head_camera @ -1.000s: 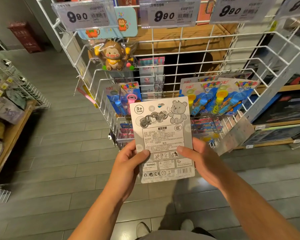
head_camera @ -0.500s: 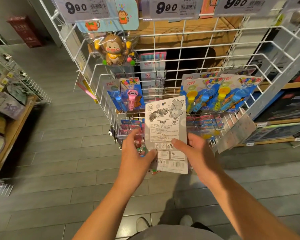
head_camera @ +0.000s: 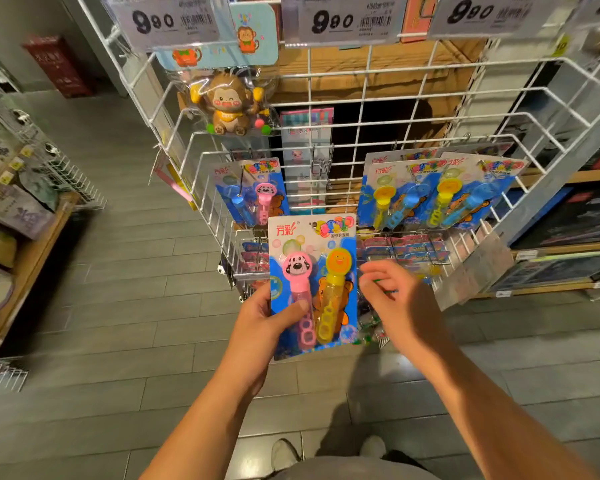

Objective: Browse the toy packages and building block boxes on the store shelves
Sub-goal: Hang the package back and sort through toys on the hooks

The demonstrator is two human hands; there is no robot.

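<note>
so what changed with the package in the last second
The bubble wand package has been flipped from its printed grey back to its colourful front. The right hand has let go and hangs beside it; the left hand alone holds it. The wire rack and its hanging toys are unchanged.

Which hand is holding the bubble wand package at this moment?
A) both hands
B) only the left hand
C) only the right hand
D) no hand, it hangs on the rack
B: the left hand grips the bubble wand package, thumb across its front, while the right hand is apart from its edge.
</note>
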